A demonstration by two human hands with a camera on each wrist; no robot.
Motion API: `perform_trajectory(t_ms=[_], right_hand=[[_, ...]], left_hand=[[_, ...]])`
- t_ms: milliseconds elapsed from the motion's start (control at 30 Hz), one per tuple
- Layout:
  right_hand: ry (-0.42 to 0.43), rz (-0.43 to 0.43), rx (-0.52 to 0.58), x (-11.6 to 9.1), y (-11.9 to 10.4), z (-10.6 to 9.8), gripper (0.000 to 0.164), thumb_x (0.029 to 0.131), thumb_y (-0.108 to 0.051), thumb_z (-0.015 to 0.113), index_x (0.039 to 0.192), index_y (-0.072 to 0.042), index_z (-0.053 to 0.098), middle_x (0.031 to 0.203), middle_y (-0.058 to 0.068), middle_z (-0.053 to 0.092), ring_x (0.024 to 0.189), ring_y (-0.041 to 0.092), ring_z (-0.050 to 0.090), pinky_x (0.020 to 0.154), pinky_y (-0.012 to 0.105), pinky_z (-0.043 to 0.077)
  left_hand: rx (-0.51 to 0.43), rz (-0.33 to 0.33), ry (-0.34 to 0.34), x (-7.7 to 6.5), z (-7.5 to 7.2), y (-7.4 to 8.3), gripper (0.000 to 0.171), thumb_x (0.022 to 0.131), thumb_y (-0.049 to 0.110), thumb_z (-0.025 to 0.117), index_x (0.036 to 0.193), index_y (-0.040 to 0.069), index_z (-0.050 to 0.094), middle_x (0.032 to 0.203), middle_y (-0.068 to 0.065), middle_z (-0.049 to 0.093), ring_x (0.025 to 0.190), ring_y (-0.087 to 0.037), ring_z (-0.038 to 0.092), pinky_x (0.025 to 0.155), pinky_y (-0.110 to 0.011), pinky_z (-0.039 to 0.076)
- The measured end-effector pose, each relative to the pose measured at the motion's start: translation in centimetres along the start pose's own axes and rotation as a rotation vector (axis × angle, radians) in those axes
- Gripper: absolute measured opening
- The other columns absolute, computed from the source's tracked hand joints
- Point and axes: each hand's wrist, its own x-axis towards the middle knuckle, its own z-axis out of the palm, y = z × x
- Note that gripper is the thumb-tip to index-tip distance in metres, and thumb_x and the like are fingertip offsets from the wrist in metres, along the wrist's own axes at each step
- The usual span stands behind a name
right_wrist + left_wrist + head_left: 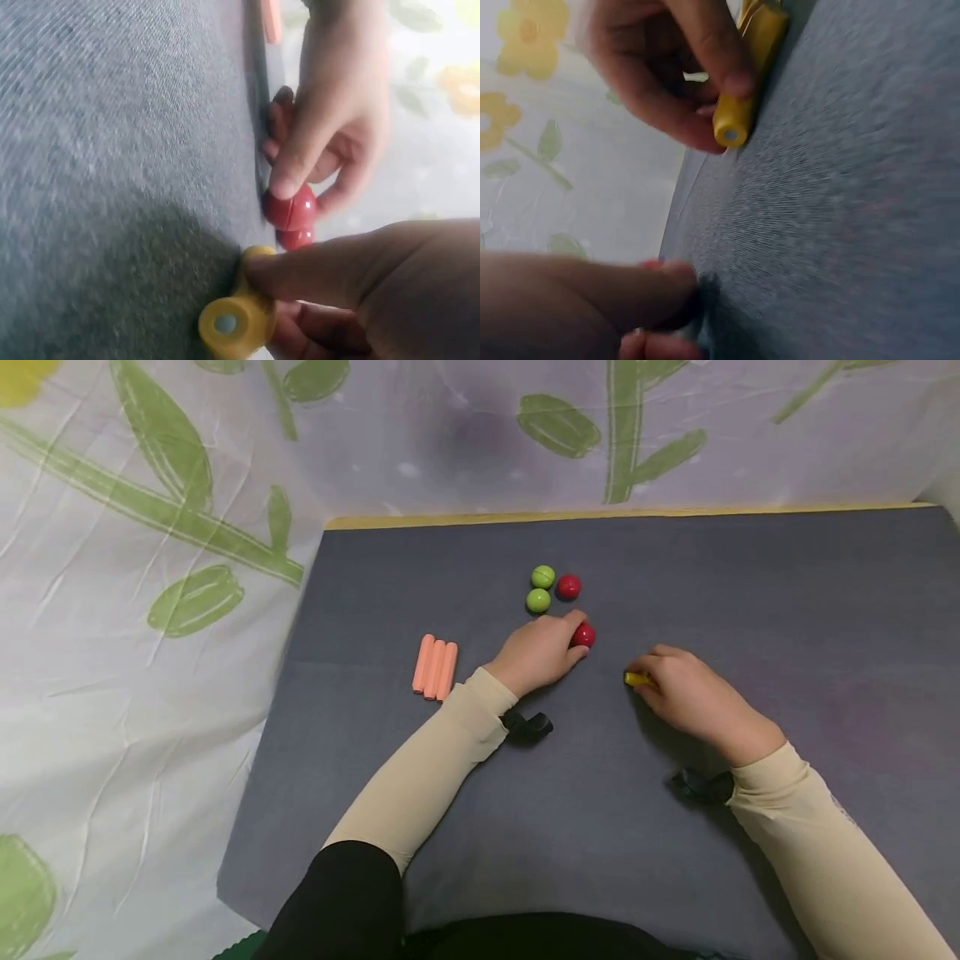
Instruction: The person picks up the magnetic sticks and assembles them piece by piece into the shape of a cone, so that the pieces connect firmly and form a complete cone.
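Note:
My left hand (534, 653) pinches a glossy red ball (583, 635) between thumb and fingers on the dark grey mat. The ball's seam shows in the right wrist view. To the right, my right hand (693, 697) holds a short yellow rod (637, 679), its thumb pressed along the side. The yellow rod (739, 120) has a grey dot in its end and lies close over the mat in the left wrist view. Just beyond my left hand are a second red ball (568, 587) and two green balls (543, 577), grouped together.
Three salmon-pink rods (434, 667) lie side by side, left of my left hand. The grey mat (360, 585) ends at a yellow strip (480, 518) along the back, where a leaf-patterned sheet (465, 435) rises. Dark straps (528, 725) hang at both wrists.

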Motion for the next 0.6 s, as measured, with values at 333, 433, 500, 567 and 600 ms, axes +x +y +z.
perform_trajectory(t_ms=[333, 433, 500, 567, 600], right_hand=[[-0.037, 0.013, 0.013, 1.2, -0.9, 0.5, 0.019, 0.093, -0.002, 0.073, 0.111, 0.004, 0.075, 0.104, 0.016, 0.071, 0.092, 0.032, 0.067, 0.085, 0.051, 0.056], [-0.046, 0.008, 0.03, 1.7, -1.2, 0.7, 0.022, 0.094, -0.002, 0.073, 0.114, 0.006, 0.074, 0.103, 0.017, 0.07, 0.09, 0.031, 0.067, 0.083, 0.051, 0.056], [-0.04, 0.001, 0.045, 2.0, -1.4, 0.9, 0.022, 0.094, -0.003, 0.073, 0.114, 0.006, 0.074, 0.101, 0.016, 0.07, 0.087, 0.03, 0.066, 0.08, 0.05, 0.056], [-0.028, -0.007, 0.065, 2.2, -1.6, 1.1, 0.022, 0.093, -0.003, 0.074, 0.113, 0.007, 0.074, 0.099, 0.016, 0.07, 0.085, 0.029, 0.066, 0.079, 0.049, 0.056], [-0.024, -0.009, 0.077, 2.3, -1.6, 1.2, 0.022, 0.093, -0.003, 0.074, 0.113, 0.007, 0.074, 0.099, 0.016, 0.07, 0.085, 0.029, 0.067, 0.079, 0.049, 0.056]], left_hand=[[-0.159, 0.18, -0.039, -2.4, 1.1, -0.9, 0.04, 0.103, 0.033, 0.071, 0.136, 0.012, 0.062, 0.088, 0.001, 0.06, 0.077, -0.011, 0.056, 0.071, -0.024, 0.045], [-0.177, 0.19, -0.028, -2.7, 1.5, -1.3, 0.04, 0.102, 0.034, 0.071, 0.135, 0.013, 0.063, 0.086, 0.001, 0.058, 0.076, -0.01, 0.054, 0.072, -0.025, 0.044], [-0.183, 0.192, -0.02, -2.8, 1.7, -1.5, 0.041, 0.102, 0.034, 0.072, 0.136, 0.013, 0.063, 0.088, 0.001, 0.058, 0.077, -0.01, 0.054, 0.074, -0.025, 0.043], [-0.19, 0.191, -0.01, -3.0, 2.1, -1.8, 0.041, 0.102, 0.035, 0.071, 0.137, 0.014, 0.063, 0.09, 0.001, 0.059, 0.078, -0.01, 0.054, 0.075, -0.025, 0.043], [-0.193, 0.19, -0.006, -3.1, 2.2, -1.9, 0.042, 0.102, 0.035, 0.071, 0.138, 0.014, 0.063, 0.091, 0.001, 0.059, 0.079, -0.01, 0.054, 0.076, -0.025, 0.043]])
